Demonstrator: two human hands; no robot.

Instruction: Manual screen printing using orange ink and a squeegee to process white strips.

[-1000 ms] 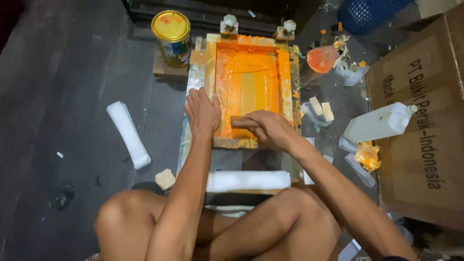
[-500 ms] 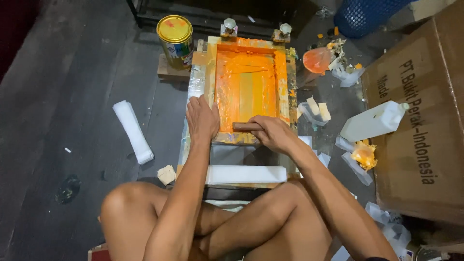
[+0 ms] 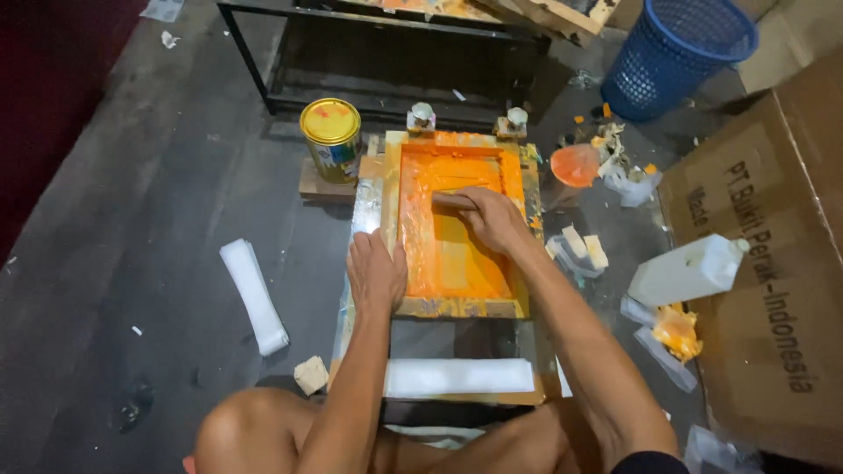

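Moved: right hand (image 3: pixel 492 219) is now sitting up near the far end of the orange printing screen (image 3: pixel 457 241), having travelled away from the near edge where it was gripping a moment ago.
White strip: a flat white piece (image 3: pixel 458 377) is lying nearest the knees, just below the frame.
Left hand (image 3: pixel 376 274): it is pressing flat, fingers spread, on the frame's left rail near the close corner, holding nothing.
Right hand: fingers are curling shut over a squeegee (image 3: pixel 450 200), whose blade is sticking out to the left of the knuckles and lying across the inked mesh.
Screen: it is lying flat on the dark floor between both arms.
Beyond: a yellow-lidded paint can (image 3: pixel 331 136) is standing just past the frame's far left corner; a blue basket (image 3: pixel 676 57) is standing farther off at right.
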